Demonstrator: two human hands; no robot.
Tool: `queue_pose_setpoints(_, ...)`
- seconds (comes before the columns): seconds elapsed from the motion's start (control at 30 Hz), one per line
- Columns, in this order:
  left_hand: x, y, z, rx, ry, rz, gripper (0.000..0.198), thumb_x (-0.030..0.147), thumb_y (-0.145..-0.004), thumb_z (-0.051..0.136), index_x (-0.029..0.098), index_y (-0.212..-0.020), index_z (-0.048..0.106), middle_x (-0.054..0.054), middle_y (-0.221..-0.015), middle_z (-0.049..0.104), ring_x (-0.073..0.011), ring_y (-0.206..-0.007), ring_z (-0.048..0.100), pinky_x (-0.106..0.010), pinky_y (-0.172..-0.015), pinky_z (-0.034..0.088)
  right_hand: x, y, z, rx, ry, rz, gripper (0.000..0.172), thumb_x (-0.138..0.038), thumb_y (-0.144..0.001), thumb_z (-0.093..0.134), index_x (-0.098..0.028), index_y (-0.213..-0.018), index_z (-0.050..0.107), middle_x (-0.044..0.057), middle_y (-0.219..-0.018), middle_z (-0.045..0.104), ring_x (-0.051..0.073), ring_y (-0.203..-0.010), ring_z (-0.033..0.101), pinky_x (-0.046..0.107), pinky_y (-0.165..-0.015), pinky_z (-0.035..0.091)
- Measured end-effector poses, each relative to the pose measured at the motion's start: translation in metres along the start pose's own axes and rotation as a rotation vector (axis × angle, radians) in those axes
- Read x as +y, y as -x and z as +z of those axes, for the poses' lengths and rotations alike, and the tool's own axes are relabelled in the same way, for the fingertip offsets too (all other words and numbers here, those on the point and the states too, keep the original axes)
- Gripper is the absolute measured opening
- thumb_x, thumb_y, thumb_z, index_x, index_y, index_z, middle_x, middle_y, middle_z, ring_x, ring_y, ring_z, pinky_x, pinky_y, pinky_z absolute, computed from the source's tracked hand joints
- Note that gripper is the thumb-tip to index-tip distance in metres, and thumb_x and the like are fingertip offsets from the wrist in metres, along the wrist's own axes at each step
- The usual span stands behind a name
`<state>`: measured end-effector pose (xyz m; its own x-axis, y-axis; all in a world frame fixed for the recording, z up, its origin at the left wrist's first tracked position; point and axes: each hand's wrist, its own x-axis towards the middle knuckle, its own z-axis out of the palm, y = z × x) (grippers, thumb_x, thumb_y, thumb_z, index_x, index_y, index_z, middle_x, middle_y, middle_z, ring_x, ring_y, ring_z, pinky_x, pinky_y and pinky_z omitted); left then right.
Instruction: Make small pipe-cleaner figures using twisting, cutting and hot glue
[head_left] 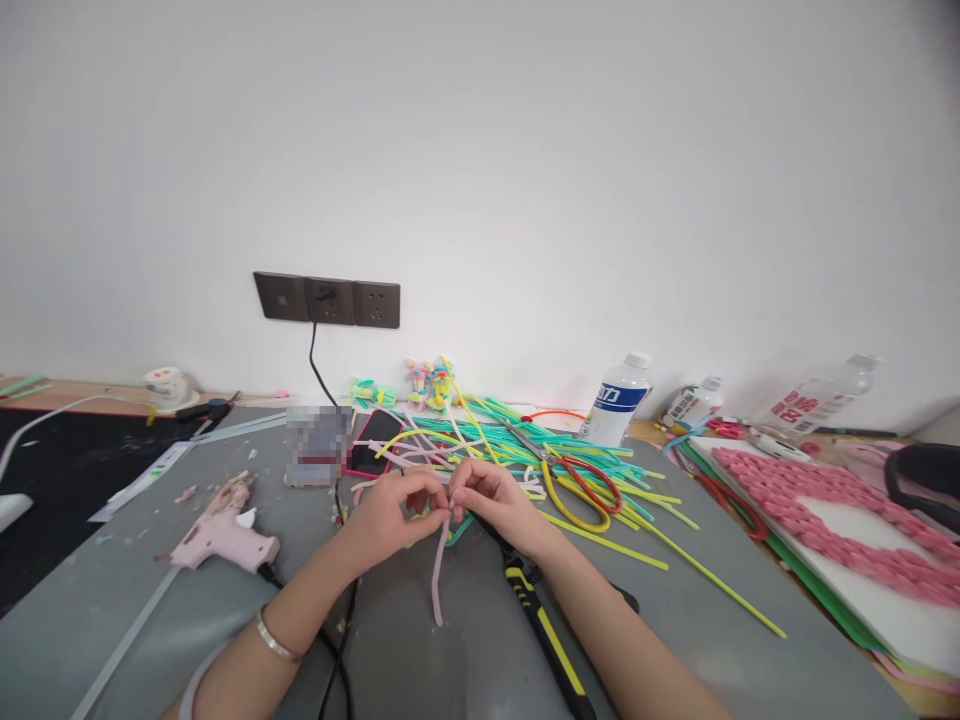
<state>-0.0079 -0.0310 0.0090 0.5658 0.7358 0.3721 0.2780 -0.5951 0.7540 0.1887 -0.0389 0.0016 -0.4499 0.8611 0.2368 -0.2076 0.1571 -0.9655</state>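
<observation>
I am pinching a pale pink fuzzy stem (437,580) between the fingertips of both hands, my left hand (397,512) and my right hand (499,505) meeting almost tip to tip over the grey table (420,670). Both grips are closing on the stem's upper part, thumbs against forefingers, probably because something so thin and bendy is needing fine pressure from two sides. My forearms are coming in from either side, which is leaving the work in plain sight between them.

Around me, the loose green and yellow stems (637,465) are lying in a heap just beyond my hands, seemingly so that fresh ones are staying within reach. The scissors (546,460) are resting on that heap, and the pliers (544,630) are lying with their grip towards me, partly under my right arm, perhaps for easy picking up. The glue gun (225,540) is lying off to my left, well apart from the stems, maybe to be out of the way.

As for the stem, its free end is hanging below my fingertips, towards me; its top is disappearing among my fingers, so I am not seeing its exact shape there.
</observation>
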Motion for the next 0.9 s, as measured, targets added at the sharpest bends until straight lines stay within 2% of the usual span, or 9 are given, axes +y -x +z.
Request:
queue_pose_setpoints(0.27,-0.003,0.002,0.005,0.073,-0.054,0.088,0.009,0.014,-0.084,0.06,0.019,-0.077,0.064,0.0,-0.074,0.064,-0.0114,-0.065,0.052,-0.022,-0.062,0.04,-0.003,0.0,0.001,-0.017,-0.025,-0.016,0.035,-0.049,-0.087,0.07,-0.018,-0.077,0.058,-0.002,-0.07,0.06,0.011,-0.061,0.06,0.026,-0.063,0.05)
queue_pose_setpoints(0.37,-0.002,0.002,0.006,0.086,-0.048,0.085,0.01,0.011,-0.079,0.059,0.018,-0.074,0.061,0.001,-0.071,0.062,-0.0111,-0.063,0.051,-0.022,-0.061,0.039,-0.002,0.001,0.001,-0.029,-0.039,-0.013,0.034,-0.047,-0.087,0.07,-0.018,-0.076,0.057,-0.001,-0.071,0.062,0.012,-0.062,0.062,0.027,-0.065,0.051)
queue_pose_setpoints(0.5,0.003,0.001,0.005,0.05,0.013,0.019,0.009,0.011,-0.075,0.058,0.018,-0.071,0.06,0.002,-0.068,0.06,-0.0108,-0.062,0.048,-0.022,-0.06,0.039,0.001,0.001,0.0,-0.023,-0.044,0.002,0.033,-0.047,-0.088,0.069,-0.018,-0.076,0.058,-0.001,-0.07,0.064,0.012,-0.064,0.061,0.027,-0.067,0.05)
queue_pose_setpoints(0.6,0.008,0.001,0.003,-0.004,0.119,-0.056,0.006,0.017,-0.079,0.058,0.017,-0.073,0.059,0.001,-0.071,0.06,-0.0108,-0.062,0.048,-0.022,-0.06,0.039,0.004,0.0,-0.001,-0.02,-0.053,-0.005,0.033,-0.048,-0.089,0.069,-0.018,-0.076,0.06,0.0,-0.069,0.063,0.013,-0.066,0.059,0.027,-0.069,0.048)
queue_pose_setpoints(0.7,0.012,0.001,0.003,-0.044,0.228,-0.109,0.013,0.026,-0.086,0.056,0.017,-0.077,0.058,-0.001,-0.076,0.06,-0.0117,-0.064,0.049,-0.023,-0.06,0.039,0.008,-0.001,-0.002,-0.01,-0.078,-0.002,0.035,-0.049,-0.087,0.07,-0.019,-0.074,0.059,-0.001,-0.068,0.062,0.013,-0.066,0.056,0.027,-0.069,0.045)
queue_pose_setpoints(0.9,0.011,0.004,0.004,-0.106,0.293,-0.079,0.024,0.037,-0.095,0.05,0.017,-0.082,0.054,-0.004,-0.085,0.057,-0.0149,-0.075,0.049,-0.026,-0.066,0.04,0.01,-0.001,0.001,-0.011,-0.21,0.061,0.039,-0.053,-0.081,0.075,-0.02,-0.071,0.056,-0.003,-0.063,0.056,0.013,-0.062,0.05,0.027,-0.067,0.042)
